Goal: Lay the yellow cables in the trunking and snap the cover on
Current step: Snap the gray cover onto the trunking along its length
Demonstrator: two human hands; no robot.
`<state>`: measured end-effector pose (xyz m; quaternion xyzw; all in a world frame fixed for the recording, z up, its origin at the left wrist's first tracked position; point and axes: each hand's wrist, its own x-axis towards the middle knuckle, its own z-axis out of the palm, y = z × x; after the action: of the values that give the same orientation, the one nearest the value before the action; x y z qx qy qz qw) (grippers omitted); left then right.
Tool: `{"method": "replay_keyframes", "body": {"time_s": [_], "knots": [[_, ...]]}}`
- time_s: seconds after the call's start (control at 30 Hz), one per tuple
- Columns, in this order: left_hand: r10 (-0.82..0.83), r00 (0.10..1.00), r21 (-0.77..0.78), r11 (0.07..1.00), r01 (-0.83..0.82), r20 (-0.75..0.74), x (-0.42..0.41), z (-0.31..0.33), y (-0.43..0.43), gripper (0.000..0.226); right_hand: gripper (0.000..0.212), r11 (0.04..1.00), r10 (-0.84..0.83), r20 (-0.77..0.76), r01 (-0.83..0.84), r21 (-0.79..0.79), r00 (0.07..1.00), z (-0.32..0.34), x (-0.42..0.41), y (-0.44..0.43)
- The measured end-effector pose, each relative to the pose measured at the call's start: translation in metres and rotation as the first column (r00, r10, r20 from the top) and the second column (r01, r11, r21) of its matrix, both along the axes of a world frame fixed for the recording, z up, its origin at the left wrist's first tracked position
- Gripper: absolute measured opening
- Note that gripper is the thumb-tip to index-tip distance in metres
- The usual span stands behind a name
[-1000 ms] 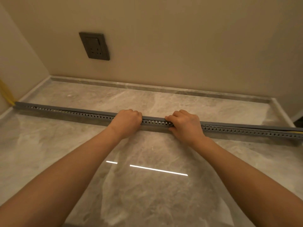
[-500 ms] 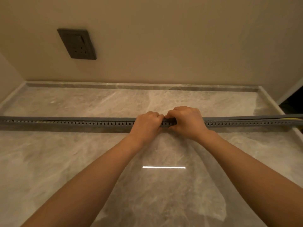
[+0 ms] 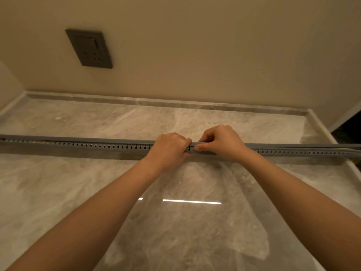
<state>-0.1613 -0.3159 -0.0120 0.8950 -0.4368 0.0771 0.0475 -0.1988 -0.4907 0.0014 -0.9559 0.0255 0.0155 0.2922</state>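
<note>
**Hands close together, fingers curled**

Bare forearms reach forward and converge. The left hand (image 3: 170, 148), knuckles up, curls its fingers over the trunking (image 3: 97, 146). The right hand (image 3: 220, 143), just beside it, pinches the trunking between thumb and bent fingers.

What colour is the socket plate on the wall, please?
The socket plate is dark grey, seen best in the head view.
</note>
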Motion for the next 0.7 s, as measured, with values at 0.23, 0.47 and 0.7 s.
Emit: {"method": "replay_keyframes", "body": {"time_s": [0.23,0.47,0.7], "knots": [[-0.005,1.000,0.029,1.000,0.005,0.026,-0.001,-0.001,-0.003,0.027,0.027,0.998,0.007,-0.087,-0.012,-0.060,0.996,0.007,0.016,-0.006],[0.010,0.999,0.081,0.997,-0.012,0.033,0.001,0.004,-0.005,0.024,0.021,0.987,0.145,0.097,-0.137,-0.083,0.985,-0.004,-0.009,-0.020],[0.018,1.000,0.106,0.994,-0.019,0.008,0.003,0.006,-0.005,0.025,0.037,0.907,0.241,0.258,-0.123,-0.402,0.936,-0.004,-0.036,-0.050]]}}
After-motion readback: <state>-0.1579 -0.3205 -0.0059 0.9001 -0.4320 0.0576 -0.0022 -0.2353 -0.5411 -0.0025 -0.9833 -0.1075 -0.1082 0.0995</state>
